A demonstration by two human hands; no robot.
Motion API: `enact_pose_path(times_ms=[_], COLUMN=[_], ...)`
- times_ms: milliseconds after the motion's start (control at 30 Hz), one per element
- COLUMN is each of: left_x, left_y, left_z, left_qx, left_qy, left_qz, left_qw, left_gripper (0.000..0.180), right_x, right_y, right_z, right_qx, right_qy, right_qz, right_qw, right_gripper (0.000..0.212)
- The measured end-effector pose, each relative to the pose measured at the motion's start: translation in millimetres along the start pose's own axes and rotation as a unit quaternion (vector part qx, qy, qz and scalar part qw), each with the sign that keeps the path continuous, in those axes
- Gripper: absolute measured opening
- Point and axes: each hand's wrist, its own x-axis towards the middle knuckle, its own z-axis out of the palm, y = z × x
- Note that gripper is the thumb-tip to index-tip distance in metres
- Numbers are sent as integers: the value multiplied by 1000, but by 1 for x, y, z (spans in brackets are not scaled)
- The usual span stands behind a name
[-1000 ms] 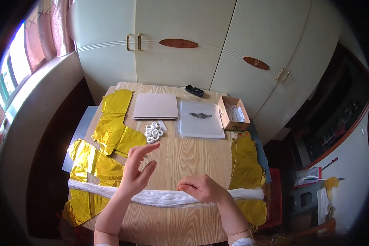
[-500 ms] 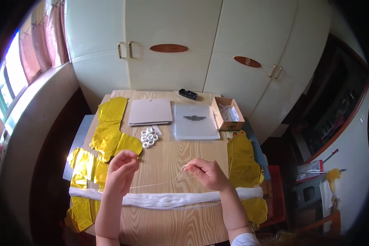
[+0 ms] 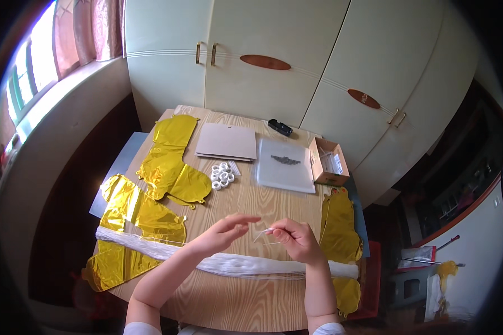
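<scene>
A thin white string (image 3: 261, 233) is pinched between the thumb and fingers of my right hand (image 3: 296, 240), with a short end sticking out. Just to the left, my left hand (image 3: 224, 233) reaches toward it with its fingers stretched out and no visible object in them. Below both hands a long hank of white string (image 3: 246, 266) lies across the table, passing under my forearms. Flat gold foil balloons (image 3: 173, 173) are spread on the left side of the table, under the hank's left end. Another gold foil balloon (image 3: 340, 223) lies on the right, partly under the hank.
Beyond my hands, small white rolls (image 3: 222, 176) are heaped on the wooden table (image 3: 251, 204). Behind them lie grey cardboard sheets (image 3: 226, 140), a stack of clear plastic bags (image 3: 285, 167), a black object (image 3: 280, 127) and an open box (image 3: 328, 162). Cabinets (image 3: 274, 33) stand behind.
My left hand has swung right, toward my right hand, and its fingers have straightened. My right hand still pinches the string. The whole view has shifted and tilted slightly.
</scene>
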Motion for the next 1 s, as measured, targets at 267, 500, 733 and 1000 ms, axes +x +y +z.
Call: enact_pose_path(times_ms=[267,500,733,1000], left_x=[-2,-4,5,-7], left_y=[-16,-12,19,15], left_z=[-7,-28,-16,-23], left_qx=[-162,-460,-384,53], left_qy=[-33,-16,205,-185], left_qz=[-73,-73,27,52], left_qw=[983,885,900,980], left_gripper=[11,11,21,12], right_x=[2,8,-7,-7], right_y=[7,39,58,32], right_z=[-7,-10,27,1], right_qx=[1,-145,-185,-3], right_qy=[10,80,-96,110], right_qz=[31,76,64,64], right_qw=[999,983,976,992], right_gripper=[10,15,16,12])
